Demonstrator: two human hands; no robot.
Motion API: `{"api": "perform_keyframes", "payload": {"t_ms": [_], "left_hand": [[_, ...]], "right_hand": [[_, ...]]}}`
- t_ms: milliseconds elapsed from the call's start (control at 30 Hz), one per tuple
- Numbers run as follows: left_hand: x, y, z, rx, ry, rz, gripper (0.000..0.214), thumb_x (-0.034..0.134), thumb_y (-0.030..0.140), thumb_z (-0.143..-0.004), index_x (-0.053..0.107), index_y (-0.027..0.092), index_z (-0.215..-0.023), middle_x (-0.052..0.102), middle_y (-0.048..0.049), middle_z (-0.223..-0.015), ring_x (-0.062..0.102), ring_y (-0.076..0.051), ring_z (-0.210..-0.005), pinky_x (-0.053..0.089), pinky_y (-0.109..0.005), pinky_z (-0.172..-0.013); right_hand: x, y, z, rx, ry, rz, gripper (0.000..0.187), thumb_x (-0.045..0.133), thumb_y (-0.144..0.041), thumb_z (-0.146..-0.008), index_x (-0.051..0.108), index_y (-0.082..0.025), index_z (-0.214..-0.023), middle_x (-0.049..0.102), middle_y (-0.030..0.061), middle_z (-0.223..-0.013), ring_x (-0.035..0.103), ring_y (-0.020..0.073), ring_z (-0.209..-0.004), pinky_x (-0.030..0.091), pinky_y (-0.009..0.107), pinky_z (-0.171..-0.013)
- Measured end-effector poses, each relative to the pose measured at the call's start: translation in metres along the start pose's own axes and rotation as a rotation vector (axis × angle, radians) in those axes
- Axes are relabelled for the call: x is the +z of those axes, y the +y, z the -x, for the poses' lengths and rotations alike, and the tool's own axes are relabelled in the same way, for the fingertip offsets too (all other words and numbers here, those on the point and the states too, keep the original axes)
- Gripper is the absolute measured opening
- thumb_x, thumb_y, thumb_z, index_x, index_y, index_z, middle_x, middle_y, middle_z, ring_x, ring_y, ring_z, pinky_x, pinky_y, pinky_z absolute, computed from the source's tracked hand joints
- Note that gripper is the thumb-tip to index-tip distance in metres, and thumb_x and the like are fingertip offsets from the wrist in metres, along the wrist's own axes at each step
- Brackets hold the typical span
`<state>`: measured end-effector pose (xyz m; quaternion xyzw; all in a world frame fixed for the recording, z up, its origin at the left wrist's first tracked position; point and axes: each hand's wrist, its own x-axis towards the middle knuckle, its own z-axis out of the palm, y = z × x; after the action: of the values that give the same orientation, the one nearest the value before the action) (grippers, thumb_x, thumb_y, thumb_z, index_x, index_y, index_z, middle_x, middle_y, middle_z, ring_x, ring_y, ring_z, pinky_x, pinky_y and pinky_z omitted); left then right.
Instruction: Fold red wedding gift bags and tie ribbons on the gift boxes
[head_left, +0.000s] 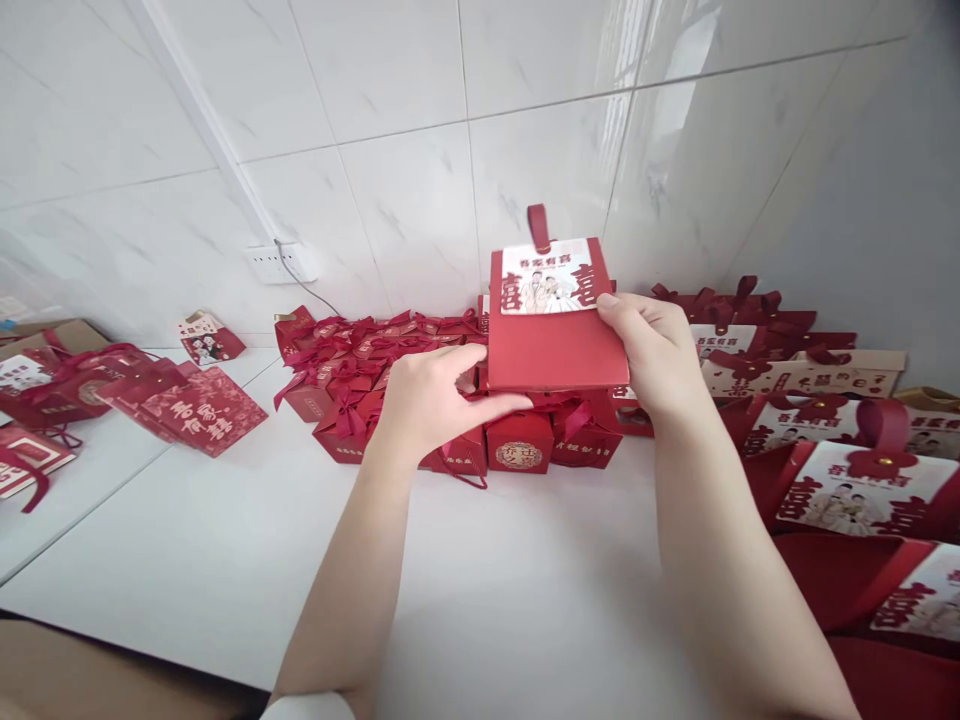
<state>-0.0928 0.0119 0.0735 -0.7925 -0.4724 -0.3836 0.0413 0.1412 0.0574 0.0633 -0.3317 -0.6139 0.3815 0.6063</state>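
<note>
My right hand grips a red gift box by its right side, thumb on the front, raised above the table. The box has a white label with a cartoon couple and red characters, and a red ribbon loop on top. At the lower left corner of the box is my left hand, thumb and fingers spread apart; whether it touches the box is hard to tell. Behind and below the hands sit rows of small red boxes with ribbon bows, partly hidden by the held box.
More red boxes with ribbon loops line the right side. To the left lie flat red bags, a small box with a couple printed on it and other red packages. A tiled wall with a socket and cable backs the white table.
</note>
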Motion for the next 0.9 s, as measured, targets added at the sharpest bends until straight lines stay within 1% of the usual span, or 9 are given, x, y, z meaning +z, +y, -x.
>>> {"api": "perform_keyframes", "payload": {"t_ms": [67,200,333,433,500,633,700,833,900], "left_hand": [[-0.002,-0.001,0.0,-0.097,-0.104,0.151,0.044,0.07,0.066,-0.078,0.072,0.021,-0.078,0.07,-0.0033,-0.074,0.063,-0.017,-0.064,0.049,-0.028,-0.059],[0.012,-0.013,0.0,-0.392,-0.265,0.454,0.048,0.063,0.065,-0.085,0.068,0.02,-0.067,0.064,-0.0038,-0.066,0.061,-0.017,-0.06,0.051,-0.029,-0.054],[0.025,-0.024,-0.003,-0.541,-0.348,0.652,0.041,0.065,0.062,-0.085,0.074,0.023,-0.093,0.073,-0.0065,-0.094,0.067,-0.02,-0.076,0.053,-0.027,-0.053],[0.022,-0.023,-0.005,-0.5,-0.276,0.834,0.042,0.064,0.056,-0.089,0.07,0.029,-0.12,0.074,-0.0069,-0.116,0.071,-0.022,-0.093,0.06,-0.031,-0.073],[0.017,-0.021,-0.005,-0.432,-0.266,0.875,0.042,0.064,0.051,-0.091,0.068,0.029,-0.127,0.073,-0.0068,-0.122,0.071,-0.022,-0.097,0.06,-0.034,-0.083],[0.009,-0.018,-0.004,-0.344,-0.331,0.769,0.041,0.069,0.047,-0.089,0.068,0.027,-0.125,0.074,-0.0068,-0.118,0.07,-0.019,-0.083,0.055,-0.025,-0.058],[0.007,-0.018,-0.003,-0.325,-0.391,0.736,0.041,0.071,0.045,-0.087,0.07,0.024,-0.122,0.074,-0.0076,-0.114,0.07,-0.018,-0.08,0.055,-0.024,-0.056],[0.004,-0.02,-0.004,-0.301,-0.555,0.74,0.039,0.072,0.042,-0.086,0.072,0.021,-0.119,0.075,-0.0093,-0.115,0.072,-0.021,-0.087,0.06,-0.029,-0.063],[0.002,-0.02,-0.004,-0.277,-0.561,0.744,0.037,0.071,0.042,-0.087,0.071,0.022,-0.118,0.074,-0.0098,-0.117,0.073,-0.024,-0.095,0.062,-0.033,-0.07]], "right_hand": [[-0.005,-0.001,0.001,-0.031,-0.019,0.044,0.046,0.066,-0.046,-0.09,0.045,-0.022,-0.057,0.04,-0.0032,-0.054,0.034,0.0103,-0.049,0.024,0.028,-0.047],[-0.008,0.003,0.001,-0.003,-0.306,0.138,0.05,0.061,-0.047,-0.094,0.046,-0.021,-0.054,0.049,-0.0031,-0.049,0.045,0.0099,-0.045,0.035,0.026,-0.048],[-0.006,0.008,0.001,-0.02,-0.375,0.142,0.048,0.069,-0.04,-0.091,0.043,-0.021,-0.055,0.052,-0.004,-0.05,0.051,0.0095,-0.046,0.04,0.024,-0.05],[-0.008,0.008,0.001,-0.005,-0.415,0.099,0.045,0.076,-0.04,-0.085,0.045,-0.021,-0.059,0.053,-0.0043,-0.057,0.053,0.0093,-0.051,0.042,0.023,-0.049],[-0.012,0.007,0.001,0.03,-0.416,0.087,0.044,0.076,-0.043,-0.084,0.048,-0.02,-0.06,0.056,-0.0032,-0.061,0.054,0.0092,-0.053,0.044,0.023,-0.051],[-0.02,0.008,-0.002,0.141,-0.388,0.049,0.031,0.072,-0.052,-0.087,0.066,-0.021,-0.088,0.072,0.004,-0.084,0.065,0.0145,-0.068,0.053,0.026,-0.057],[-0.024,0.006,-0.002,0.178,-0.441,0.089,0.035,0.067,-0.055,-0.089,0.07,-0.023,-0.103,0.076,0.0062,-0.1,0.069,0.0171,-0.077,0.056,0.028,-0.061],[-0.032,-0.005,0.002,0.21,-0.621,0.126,0.033,0.066,-0.054,-0.09,0.074,-0.023,-0.098,0.078,0.0047,-0.097,0.07,0.0169,-0.075,0.058,0.029,-0.065],[-0.034,-0.013,0.005,0.221,-0.646,0.099,0.036,0.065,-0.055,-0.091,0.074,-0.02,-0.089,0.078,0.0051,-0.086,0.069,0.0164,-0.067,0.058,0.029,-0.062]]}}
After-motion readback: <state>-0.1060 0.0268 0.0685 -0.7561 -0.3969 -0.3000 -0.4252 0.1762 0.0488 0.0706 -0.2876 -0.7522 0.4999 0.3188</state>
